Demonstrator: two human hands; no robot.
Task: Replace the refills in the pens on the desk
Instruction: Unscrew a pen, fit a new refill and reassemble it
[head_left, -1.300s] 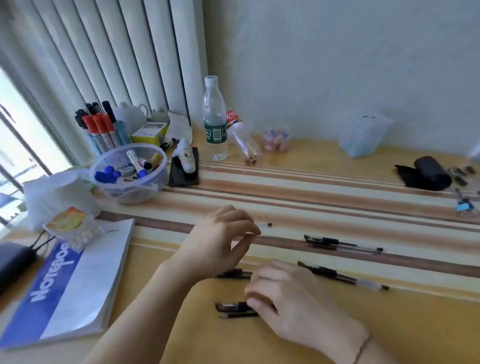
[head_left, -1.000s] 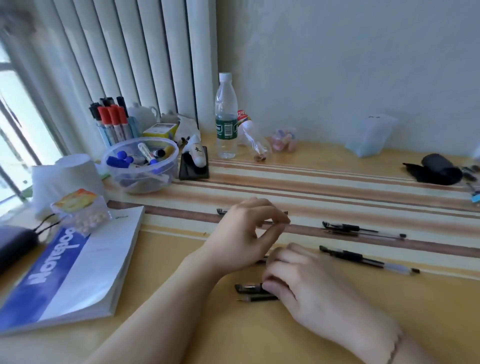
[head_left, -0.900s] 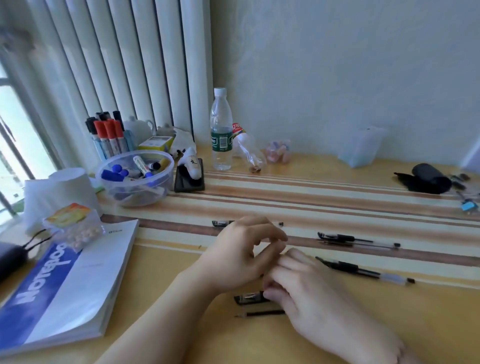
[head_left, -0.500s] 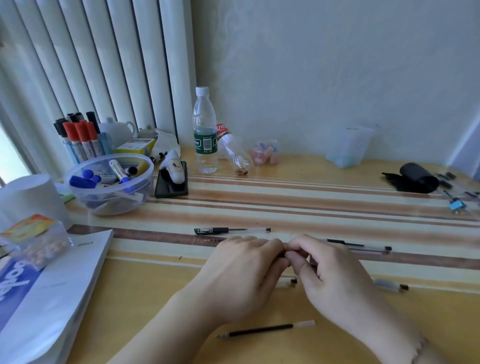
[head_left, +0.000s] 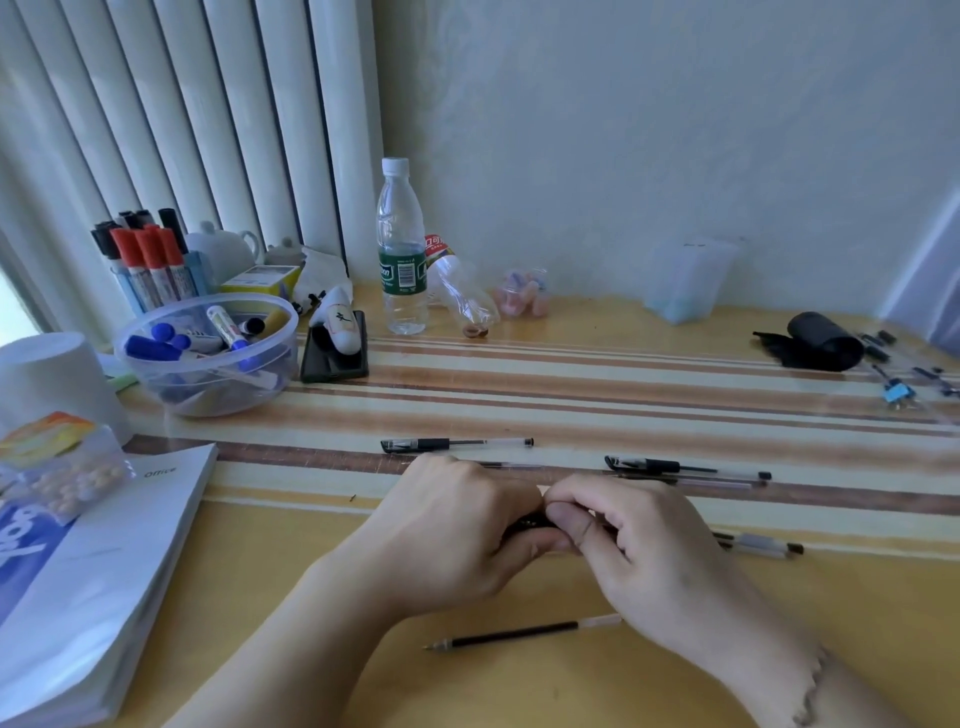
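Note:
My left hand (head_left: 457, 525) and my right hand (head_left: 634, 551) meet at the desk's middle, both gripping one black pen (head_left: 527, 522) between their fingertips; most of it is hidden. A loose black refill (head_left: 519, 634) lies on the desk just below my hands. A capped clear pen (head_left: 457, 443) lies beyond my left hand. Two more pens (head_left: 685, 467) lie beyond my right hand. Another pen end (head_left: 758, 545) sticks out to the right of my right hand.
A clear bowl of markers (head_left: 208, 353), a marker cup (head_left: 145, 260), a phone (head_left: 332, 358) and a water bottle (head_left: 400, 249) stand at the back left. A notebook (head_left: 93, 571) lies front left. A black pouch (head_left: 821, 343) sits far right.
My right hand lifted a pen off the desk and brought it to my left hand; both now grip it together. The refill stayed on the desk. The camera swung right.

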